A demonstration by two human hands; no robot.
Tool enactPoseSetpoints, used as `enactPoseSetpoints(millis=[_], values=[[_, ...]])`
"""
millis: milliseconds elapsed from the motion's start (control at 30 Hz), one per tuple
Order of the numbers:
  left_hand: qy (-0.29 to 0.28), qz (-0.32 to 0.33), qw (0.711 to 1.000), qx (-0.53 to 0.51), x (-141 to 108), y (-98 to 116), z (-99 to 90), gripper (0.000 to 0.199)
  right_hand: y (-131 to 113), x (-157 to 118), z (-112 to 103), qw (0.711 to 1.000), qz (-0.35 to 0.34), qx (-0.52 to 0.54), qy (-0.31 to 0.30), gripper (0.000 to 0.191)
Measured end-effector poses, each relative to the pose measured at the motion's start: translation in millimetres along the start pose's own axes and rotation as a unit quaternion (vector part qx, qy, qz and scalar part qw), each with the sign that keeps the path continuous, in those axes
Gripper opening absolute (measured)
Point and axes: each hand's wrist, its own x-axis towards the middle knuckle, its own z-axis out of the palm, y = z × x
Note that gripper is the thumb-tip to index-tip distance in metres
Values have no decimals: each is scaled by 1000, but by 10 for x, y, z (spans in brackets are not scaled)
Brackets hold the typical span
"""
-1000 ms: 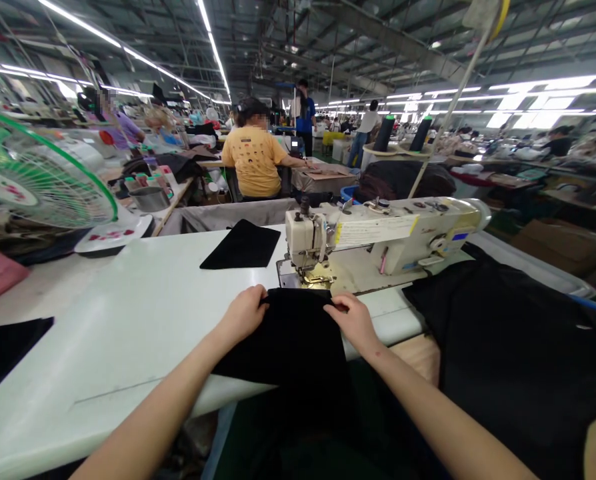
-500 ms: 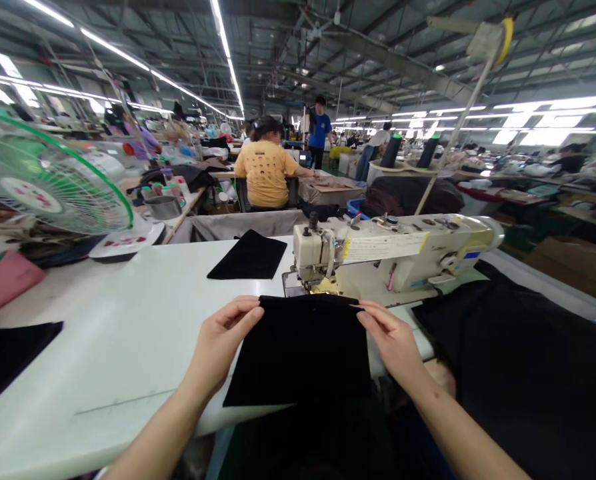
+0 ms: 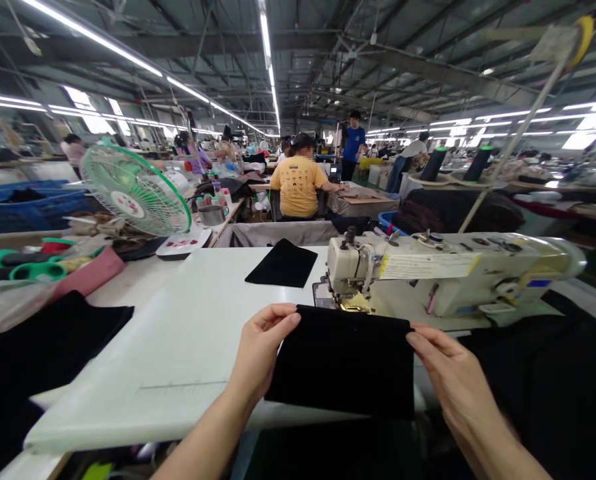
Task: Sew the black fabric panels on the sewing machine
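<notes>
Black fabric panel [image 3: 345, 363] is held by both hands at the front edge of the white table [image 3: 188, 327], upper edge just on the near side of the sewing machine [image 3: 453, 273] needle area. Left hand [image 3: 261, 343]: thumb and fingers pinching the panel's upper left corner. Right hand [image 3: 453, 367]: same pinch, upper right corner. Panel is spread between them, lower part near the table edge.

Obstructions: machine head stands right behind the panel; panel hides part of the tabletop. Machine arm, with a paper label [image 3: 431, 265] on it, runs off to the right and blocks the tabletop behind. Black cloth heap [image 3: 563, 393] crowds the right side, next to the right forearm; its outline is hard to read.

Around: smaller black piece [image 3: 283, 263] flat on the table, left of the machine head, apart from both hands. More black cloth [image 3: 53, 353] at the table's left end, pink cloth [image 3: 91, 273] behind it. Green fan [image 3: 133, 190] past the far left corner, metal pot [image 3: 211, 215] beside it. Two dark thread cones [image 3: 433, 165] behind the machine, slanted pole [image 3: 513, 140] to their right. Person in a yellow shirt [image 3: 297, 187] sits beyond the table.
</notes>
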Motion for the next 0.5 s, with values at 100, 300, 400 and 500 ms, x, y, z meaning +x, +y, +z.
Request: enactPoseSetpoints(millis=[100,300,400,500], values=[[-7,-20,1000,-22,-8,28,25,25,-3,-2,-4,1000,30,2,6,37],[5,4,1000,-25,-5,30,58,22,-48,-23,-2,998,49,29,1,39],[17,26,999,-22,6,13,67,21,-69,-36,0,999,38,18,5,39],[17,30,999,-26,20,-9,77,20,-55,-39,-18,1000,30,1,3,40]])
